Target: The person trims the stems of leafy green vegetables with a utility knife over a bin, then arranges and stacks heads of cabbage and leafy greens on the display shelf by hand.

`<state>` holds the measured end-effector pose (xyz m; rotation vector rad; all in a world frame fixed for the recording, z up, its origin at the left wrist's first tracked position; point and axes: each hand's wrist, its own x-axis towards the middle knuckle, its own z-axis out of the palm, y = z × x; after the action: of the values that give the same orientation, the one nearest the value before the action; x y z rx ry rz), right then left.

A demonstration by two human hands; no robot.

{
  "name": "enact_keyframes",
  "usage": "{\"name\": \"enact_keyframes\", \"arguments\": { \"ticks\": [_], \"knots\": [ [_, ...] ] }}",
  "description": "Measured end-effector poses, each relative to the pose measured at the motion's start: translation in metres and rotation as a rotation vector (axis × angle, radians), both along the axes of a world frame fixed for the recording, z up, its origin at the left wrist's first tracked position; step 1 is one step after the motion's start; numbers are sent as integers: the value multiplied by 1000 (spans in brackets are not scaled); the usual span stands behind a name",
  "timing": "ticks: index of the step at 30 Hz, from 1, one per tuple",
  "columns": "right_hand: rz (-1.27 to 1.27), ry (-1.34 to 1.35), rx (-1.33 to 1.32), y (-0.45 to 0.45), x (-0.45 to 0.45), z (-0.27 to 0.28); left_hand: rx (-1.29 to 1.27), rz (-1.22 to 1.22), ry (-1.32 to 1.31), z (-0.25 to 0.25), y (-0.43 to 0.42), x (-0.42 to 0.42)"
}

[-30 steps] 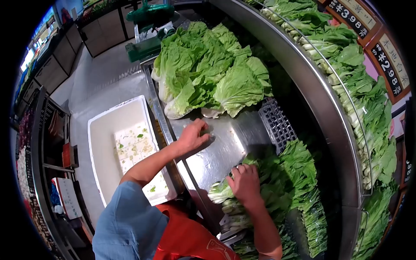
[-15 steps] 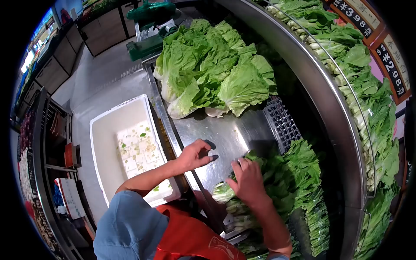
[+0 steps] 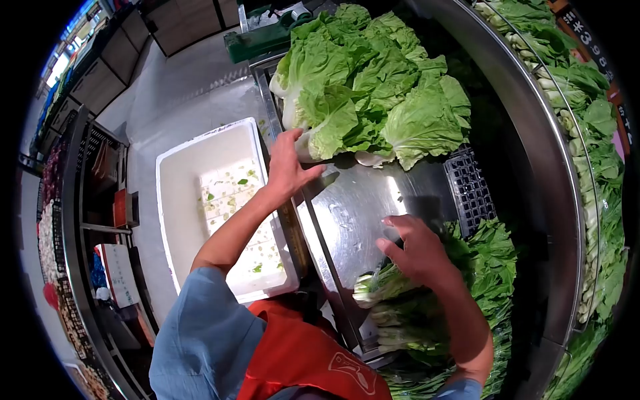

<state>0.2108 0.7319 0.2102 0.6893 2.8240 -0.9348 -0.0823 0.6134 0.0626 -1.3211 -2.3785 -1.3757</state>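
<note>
A pile of leafy light-green cabbages lies at the far end of the steel counter. My left hand is beside the near left cabbage stem, thumb and fingers spread, holding nothing; whether a fingertip touches the stem I cannot tell. Over the counter, close to the bundles of darker greens, my right hand hovers with its fingers apart and nothing in it.
A white foam box with leaf scraps inside stands on the floor, left of the counter. A black plastic grate lies at the counter's right. Beyond it curves a metal shelf edge with more greens.
My left hand has moved up towards the cabbages and its fingers have spread. My right hand has lifted away from the darker greens. The camera view has shifted, so the scene sits differently.
</note>
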Motion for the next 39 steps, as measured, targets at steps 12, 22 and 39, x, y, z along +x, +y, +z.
{"name": "enact_keyframes", "arguments": {
  "ticks": [12,22,39],
  "knots": [
    [-111,-86,-397,39,-13,-53,14,146,159,-32,62,-8],
    [-127,-132,-406,47,8,-40,-113,-32,-573,5,6,37],
    [-95,-27,-447,35,79,2,-71,-514,-214,46,235,190]
  ]
}}
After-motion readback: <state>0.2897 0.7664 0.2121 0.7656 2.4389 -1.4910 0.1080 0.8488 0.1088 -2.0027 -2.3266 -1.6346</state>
